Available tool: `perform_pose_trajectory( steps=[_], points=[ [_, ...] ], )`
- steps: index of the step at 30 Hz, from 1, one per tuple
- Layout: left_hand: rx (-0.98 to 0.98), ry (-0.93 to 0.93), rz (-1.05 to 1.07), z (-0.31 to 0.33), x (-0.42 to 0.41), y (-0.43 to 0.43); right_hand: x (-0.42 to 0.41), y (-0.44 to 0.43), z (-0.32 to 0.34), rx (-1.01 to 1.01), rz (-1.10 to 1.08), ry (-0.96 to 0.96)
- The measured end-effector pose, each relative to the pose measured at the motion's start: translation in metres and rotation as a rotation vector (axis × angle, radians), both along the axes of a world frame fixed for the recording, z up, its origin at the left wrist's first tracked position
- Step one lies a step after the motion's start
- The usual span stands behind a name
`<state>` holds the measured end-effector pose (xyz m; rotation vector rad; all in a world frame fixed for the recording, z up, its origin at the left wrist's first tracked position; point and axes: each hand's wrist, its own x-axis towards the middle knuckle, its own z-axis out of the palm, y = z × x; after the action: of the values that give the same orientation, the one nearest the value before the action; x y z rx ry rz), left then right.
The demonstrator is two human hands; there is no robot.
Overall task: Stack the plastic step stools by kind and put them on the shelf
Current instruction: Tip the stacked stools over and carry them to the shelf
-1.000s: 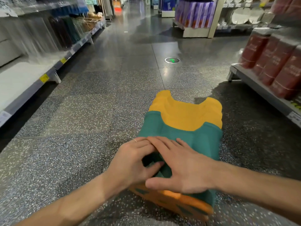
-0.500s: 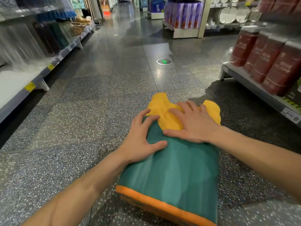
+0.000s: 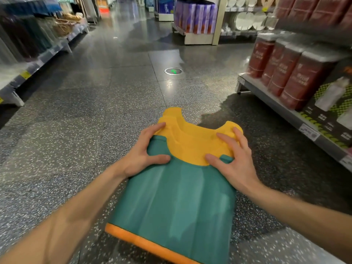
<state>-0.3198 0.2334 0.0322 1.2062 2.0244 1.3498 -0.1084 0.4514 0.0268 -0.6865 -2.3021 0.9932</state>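
Note:
A teal step stool (image 3: 177, 202) with an orange rim lies on its side on the speckled floor, its top towards me. A yellow stool (image 3: 192, 138) is nested inside it and sticks out at the far end. My left hand (image 3: 144, 155) grips the left edge where teal meets yellow, thumb on the teal wall. On the right side my right hand (image 3: 234, 159) is spread across the same seam, fingers on the yellow stool and thumb at the teal edge.
A low shelf (image 3: 285, 111) on the right carries dark red packs (image 3: 297, 77) and boxed goods. The left shelf (image 3: 28, 71) holds wrapped items with yellow price tags. A green floor marker (image 3: 173, 71) lies ahead in the aisle. Plates and purple packs stand far back.
Both hands slid from the near end of the stack up to the teal-yellow seam, then spread apart to the left and right sides. The stack tipped so its teal side faces me.

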Motion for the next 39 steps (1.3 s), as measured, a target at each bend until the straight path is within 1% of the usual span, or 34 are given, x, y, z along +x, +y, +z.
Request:
perform_pose_trajectory(
  steps=[3, 6, 9, 12, 14, 16, 19, 23, 28, 32, 35, 39],
  points=[
    [0.054, -0.044, 0.078, -0.005, -0.003, -0.016, -0.013, -0.010, 0.003, -0.021, 0.032, 0.092],
    [0.174, -0.190, 0.176, -0.008, 0.002, -0.040, -0.032, -0.018, 0.005, -0.024, 0.106, 0.171],
    [0.247, -0.293, 0.259, -0.013, 0.011, -0.066, -0.039, -0.017, -0.006, -0.042, 0.243, 0.152],
    [0.191, -0.252, 0.281, -0.015, 0.017, -0.082, -0.033, -0.019, -0.013, -0.130, 0.318, 0.099],
    [0.163, -0.212, 0.271, -0.018, 0.020, -0.084, -0.029, -0.020, -0.012, -0.155, 0.328, 0.073],
    [0.165, -0.229, 0.263, -0.019, 0.022, -0.082, -0.024, -0.023, -0.010, -0.180, 0.324, 0.042],
    [0.200, -0.297, 0.271, -0.019, 0.024, -0.077, -0.016, -0.032, -0.010, -0.250, 0.276, 0.017],
    [0.278, -0.389, 0.297, -0.017, 0.030, -0.076, -0.019, -0.043, -0.006, -0.296, 0.211, 0.055],
    [0.382, -0.509, 0.366, -0.009, 0.043, -0.099, -0.028, -0.062, 0.000, -0.351, 0.238, 0.101],
    [0.395, -0.483, 0.446, 0.012, 0.035, -0.141, -0.049, -0.095, 0.008, -0.375, 0.285, 0.131],
    [0.419, -0.369, 0.493, 0.038, 0.029, -0.189, -0.075, -0.129, 0.028, -0.345, 0.388, 0.181],
    [0.507, -0.235, 0.640, 0.079, 0.037, -0.259, -0.121, -0.190, 0.066, -0.305, 0.558, 0.234]
  ],
)
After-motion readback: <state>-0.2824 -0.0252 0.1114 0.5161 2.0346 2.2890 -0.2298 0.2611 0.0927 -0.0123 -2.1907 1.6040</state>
